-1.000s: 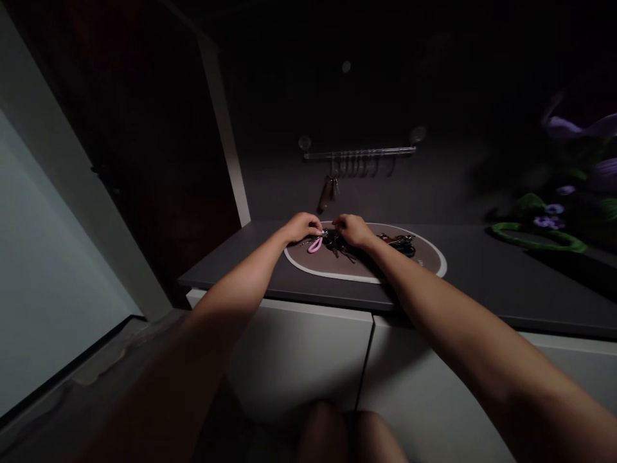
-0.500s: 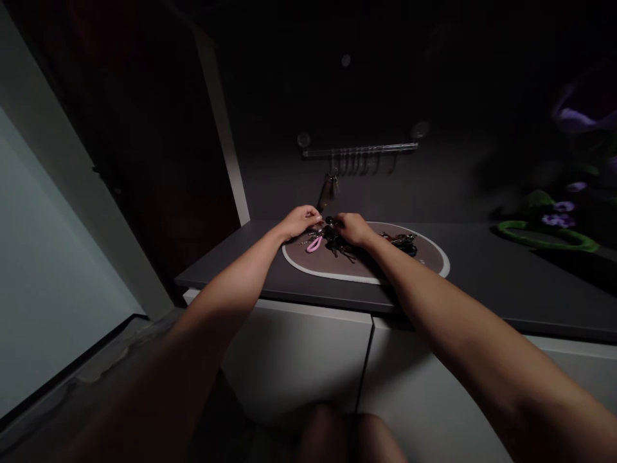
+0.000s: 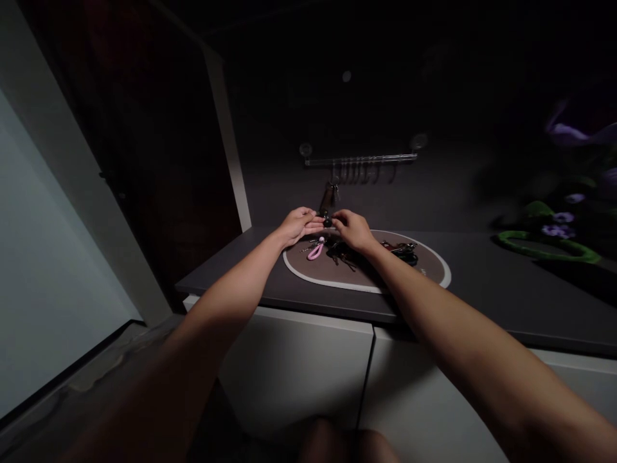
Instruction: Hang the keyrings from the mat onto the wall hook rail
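My left hand [image 3: 299, 226] is palm up over the left part of an oval mat [image 3: 332, 283], its fingers stretched to the right. At its fingertips is a small round black thing [image 3: 327, 222], too dark to name surely. My right hand [image 3: 354, 230] faces it from the other side, thumb and fingers pinched together at the black thing's right edge. Below the left fingers a pink loop strap [image 3: 315, 251] with small metal pieces lies on the mat. A dark bunch of cords or keys [image 3: 343, 256] lies under my right hand.
A clear rail [image 3: 361, 160] with several hooks is fixed to the wall; a bunch of keys [image 3: 336, 191] hangs from its left end. More dark keys [image 3: 405, 252] lie at the mat's right. A green ring-shaped thing [image 3: 547, 246] with purple flowers stands far right.
Both hands have lifted slightly off the mat with the black thing. My left hand has turned palm up and its fingers have straightened. The pink strap stays on the mat.
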`<action>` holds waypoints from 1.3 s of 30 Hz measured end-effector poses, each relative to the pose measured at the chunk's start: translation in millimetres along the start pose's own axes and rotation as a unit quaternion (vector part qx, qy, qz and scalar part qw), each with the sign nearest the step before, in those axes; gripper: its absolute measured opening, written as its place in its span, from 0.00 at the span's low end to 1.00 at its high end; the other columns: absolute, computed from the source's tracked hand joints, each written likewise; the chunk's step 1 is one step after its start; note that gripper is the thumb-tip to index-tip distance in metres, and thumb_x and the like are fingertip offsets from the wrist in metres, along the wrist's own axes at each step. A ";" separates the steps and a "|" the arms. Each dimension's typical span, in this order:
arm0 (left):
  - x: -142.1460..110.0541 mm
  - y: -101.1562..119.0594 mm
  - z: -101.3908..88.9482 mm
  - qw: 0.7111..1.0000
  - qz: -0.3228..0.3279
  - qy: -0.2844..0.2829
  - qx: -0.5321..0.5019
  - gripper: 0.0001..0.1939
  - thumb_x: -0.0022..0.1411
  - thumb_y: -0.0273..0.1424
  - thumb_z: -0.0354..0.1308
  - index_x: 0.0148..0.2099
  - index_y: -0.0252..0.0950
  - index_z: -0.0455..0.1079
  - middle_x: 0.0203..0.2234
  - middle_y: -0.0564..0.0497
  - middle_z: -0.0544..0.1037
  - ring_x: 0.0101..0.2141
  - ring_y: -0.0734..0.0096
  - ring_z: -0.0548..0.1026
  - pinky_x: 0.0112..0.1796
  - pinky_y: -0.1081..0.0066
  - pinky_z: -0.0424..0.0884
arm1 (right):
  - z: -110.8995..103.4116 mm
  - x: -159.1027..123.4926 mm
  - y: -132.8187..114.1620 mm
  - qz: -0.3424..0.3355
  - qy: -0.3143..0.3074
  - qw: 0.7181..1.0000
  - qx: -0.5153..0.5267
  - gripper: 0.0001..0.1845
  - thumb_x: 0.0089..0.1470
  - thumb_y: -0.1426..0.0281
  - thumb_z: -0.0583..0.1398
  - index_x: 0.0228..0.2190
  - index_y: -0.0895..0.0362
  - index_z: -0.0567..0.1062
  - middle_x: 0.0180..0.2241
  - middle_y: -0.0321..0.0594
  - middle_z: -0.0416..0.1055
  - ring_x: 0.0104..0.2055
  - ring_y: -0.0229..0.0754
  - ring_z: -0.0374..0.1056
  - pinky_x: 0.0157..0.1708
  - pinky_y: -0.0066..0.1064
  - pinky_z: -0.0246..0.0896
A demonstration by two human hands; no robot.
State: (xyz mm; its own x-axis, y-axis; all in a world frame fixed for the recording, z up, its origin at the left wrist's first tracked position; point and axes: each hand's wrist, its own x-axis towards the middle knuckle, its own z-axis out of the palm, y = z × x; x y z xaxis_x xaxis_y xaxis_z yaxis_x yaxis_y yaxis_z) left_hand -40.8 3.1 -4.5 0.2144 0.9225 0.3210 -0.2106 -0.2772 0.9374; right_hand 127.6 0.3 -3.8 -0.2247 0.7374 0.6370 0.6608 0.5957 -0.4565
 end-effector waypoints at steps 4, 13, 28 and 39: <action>0.9 0.0 0.3 1.000 0.005 0.008 -0.024 0.05 0.59 0.27 0.51 0.34 0.32 0.56 0.28 0.44 0.75 0.34 0.70 0.75 0.45 0.57 0.66 | 0.3 -1.2 -3.2 -0.049 0.054 0.996 0.043 0.10 0.49 0.70 0.55 0.34 0.59 0.71 0.33 0.41 0.71 0.35 0.38 0.65 0.39 0.29 0.57; 0.5 -1.3 1.2 0.999 0.005 -0.002 -0.040 0.05 0.58 0.27 0.51 0.34 0.32 0.57 0.28 0.44 0.75 0.33 0.68 0.75 0.46 0.56 0.65 | 3.9 -2.5 -2.2 -0.092 0.043 0.995 0.023 0.07 0.45 0.68 0.58 0.29 0.59 0.71 0.31 0.41 0.69 0.34 0.39 0.63 0.36 0.30 0.56; -0.2 -0.6 1.6 0.999 -0.009 -0.005 -0.045 0.06 0.57 0.27 0.53 0.32 0.31 0.58 0.28 0.43 0.74 0.35 0.68 0.75 0.47 0.55 0.64 | 3.5 -0.8 -0.3 -0.108 0.051 0.993 -0.024 0.08 0.49 0.69 0.55 0.29 0.59 0.73 0.31 0.43 0.72 0.35 0.40 0.65 0.36 0.29 0.56; -0.4 2.0 3.7 0.999 -0.012 0.021 -0.049 0.04 0.58 0.26 0.51 0.32 0.31 0.58 0.27 0.43 0.75 0.34 0.68 0.75 0.44 0.59 0.67 | 4.4 -0.1 1.4 -0.114 0.071 0.991 -0.021 0.09 0.48 0.72 0.53 0.30 0.59 0.72 0.32 0.44 0.70 0.36 0.41 0.64 0.38 0.30 0.56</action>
State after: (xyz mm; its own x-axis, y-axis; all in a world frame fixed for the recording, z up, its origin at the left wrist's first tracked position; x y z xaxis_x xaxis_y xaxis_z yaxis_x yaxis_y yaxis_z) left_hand -37.7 1.2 -2.3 0.1808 0.9396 0.2906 -0.2983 -0.2292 0.9266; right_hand 125.4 2.5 -7.2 -0.2699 0.5310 0.8033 0.6340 0.7259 -0.2668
